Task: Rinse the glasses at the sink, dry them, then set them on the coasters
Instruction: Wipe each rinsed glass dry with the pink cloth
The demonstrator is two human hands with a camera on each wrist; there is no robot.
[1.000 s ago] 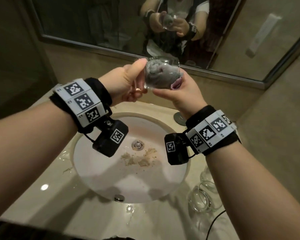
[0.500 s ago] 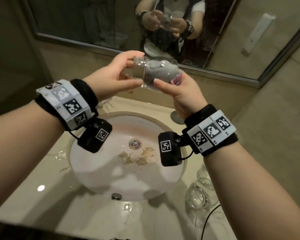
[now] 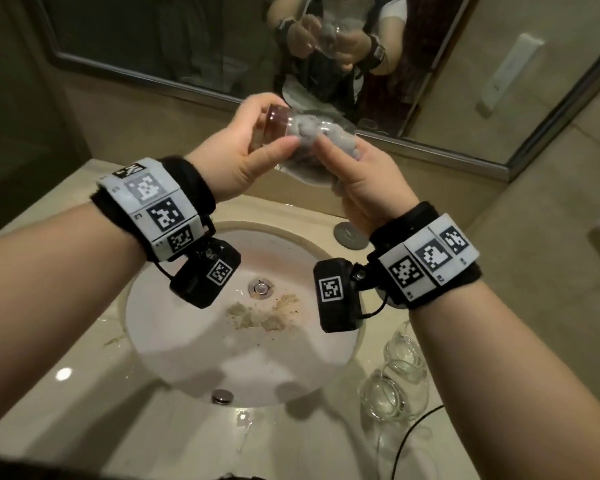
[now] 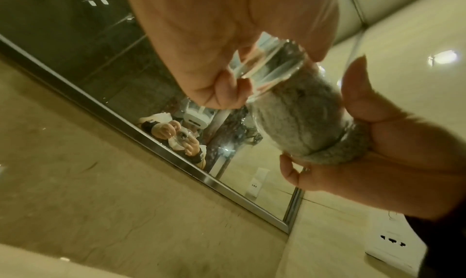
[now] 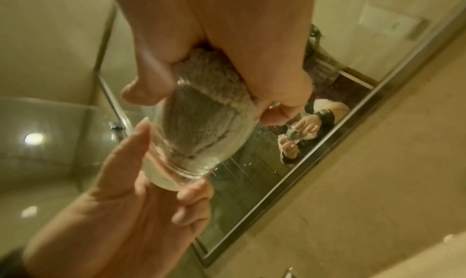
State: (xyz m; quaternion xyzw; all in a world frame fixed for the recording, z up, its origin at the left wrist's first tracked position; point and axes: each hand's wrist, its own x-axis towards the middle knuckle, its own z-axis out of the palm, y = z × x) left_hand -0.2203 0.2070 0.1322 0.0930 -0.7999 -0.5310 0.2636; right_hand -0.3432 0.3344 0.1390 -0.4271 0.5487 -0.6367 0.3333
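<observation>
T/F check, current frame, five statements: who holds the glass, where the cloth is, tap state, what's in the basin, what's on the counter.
1. The left hand holds the clear drinking glass by its base. True.
2. The grey fluffy cloth lies in the white oval sink basin. False: it is stuffed inside the glass, gripped by the right hand.
3. Water runs from a tap into the glass. False: no running water shows.
4. Beige crumbly residue sits near the metal drain. True.
5. More clear empty glasses stand on the counter right of the basin. True.
</observation>
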